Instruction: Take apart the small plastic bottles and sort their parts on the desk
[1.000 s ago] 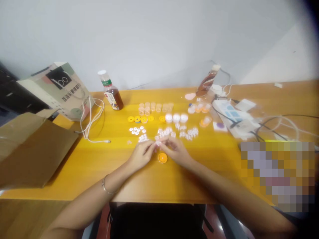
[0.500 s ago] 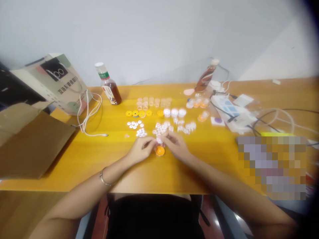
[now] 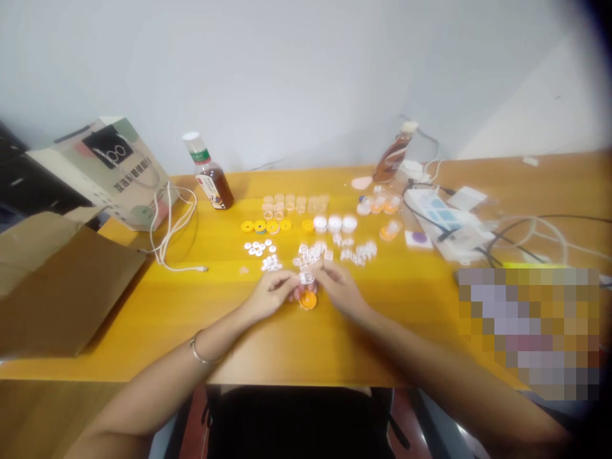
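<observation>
The left hand point(image 3: 268, 296) is nearly closed, thumb and forefinger drawn together at the left side of a small white openwork plastic piece point(image 3: 306, 278). The right hand point(image 3: 340, 290) meets the same piece from the other side, its thumb and forefinger in a narrow pinch and the palm turned inward. The piece is held between the two sets of fingertips, above a shallow round orange plastic cup point(image 3: 308, 300) with its open side up. Curled fingertips show close beside the cup's left side; I cannot tell whether they touch it.

Just beyond the hands lies a loose heap of white openwork plastic pieces point(image 3: 313, 252), which limits room forward. A cluster of small white round plastic discs point(image 3: 271, 262) sits near the left fingers. Farther back runs a row of yellow plastic rings point(image 3: 272, 227), with small clear plastic cups point(image 3: 290, 203) behind it.

Nearer the body, a broad stretch of the yellow-brown wooden table point(image 3: 296, 350) runs between the forearms to its straight front edge. Sideways, the brown cardboard box point(image 3: 71, 287) on the left and the white power strip point(image 3: 444, 223) on the right both stand well apart from the hands.
</observation>
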`<state>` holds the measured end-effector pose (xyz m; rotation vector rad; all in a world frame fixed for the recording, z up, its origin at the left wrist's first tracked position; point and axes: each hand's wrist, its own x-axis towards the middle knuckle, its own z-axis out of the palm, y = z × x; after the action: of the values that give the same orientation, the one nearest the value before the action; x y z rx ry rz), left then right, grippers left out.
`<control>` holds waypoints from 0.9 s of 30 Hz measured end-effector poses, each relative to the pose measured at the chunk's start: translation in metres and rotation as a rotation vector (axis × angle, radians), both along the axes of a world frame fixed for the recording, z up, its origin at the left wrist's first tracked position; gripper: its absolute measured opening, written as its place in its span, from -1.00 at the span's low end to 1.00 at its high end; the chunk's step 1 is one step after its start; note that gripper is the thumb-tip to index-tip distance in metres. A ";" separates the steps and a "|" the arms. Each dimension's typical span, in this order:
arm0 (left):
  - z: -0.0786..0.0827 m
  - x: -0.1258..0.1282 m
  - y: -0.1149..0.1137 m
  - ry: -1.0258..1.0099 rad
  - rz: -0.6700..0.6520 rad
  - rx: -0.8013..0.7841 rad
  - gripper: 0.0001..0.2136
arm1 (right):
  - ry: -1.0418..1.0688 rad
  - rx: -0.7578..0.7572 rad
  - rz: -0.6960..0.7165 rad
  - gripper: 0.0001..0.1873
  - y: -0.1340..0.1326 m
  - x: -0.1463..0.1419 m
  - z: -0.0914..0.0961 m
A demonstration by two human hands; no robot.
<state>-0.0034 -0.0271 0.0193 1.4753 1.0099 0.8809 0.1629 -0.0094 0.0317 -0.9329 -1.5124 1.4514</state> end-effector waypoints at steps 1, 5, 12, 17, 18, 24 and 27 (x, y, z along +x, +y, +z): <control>0.000 -0.001 0.001 -0.029 -0.011 -0.017 -0.64 | 0.005 0.002 0.013 -0.76 0.000 0.000 -0.001; -0.007 -0.003 0.004 -0.157 -0.051 -0.098 -0.66 | 0.053 0.112 0.071 -0.82 0.001 0.002 -0.008; -0.008 -0.005 0.004 -0.111 -0.093 -0.042 -0.69 | -0.050 0.366 0.094 -0.80 0.001 0.005 -0.017; -0.003 -0.004 0.000 0.067 0.124 0.234 -0.78 | -0.080 0.396 0.032 -0.82 0.004 0.004 -0.020; -0.004 -0.004 -0.001 0.080 0.137 0.284 -0.76 | -0.083 0.392 0.032 -0.82 0.005 0.004 -0.021; -0.004 -0.004 -0.002 0.094 0.139 0.458 -0.72 | -0.116 0.383 0.012 -0.84 0.005 0.004 -0.020; -0.004 -0.005 -0.002 0.125 0.120 0.523 -0.70 | -0.130 0.393 0.019 -0.86 0.005 0.005 -0.018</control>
<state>-0.0080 -0.0288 0.0156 1.9401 1.0118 1.2156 0.1681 -0.0049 0.0141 -0.7838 -1.8227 1.0645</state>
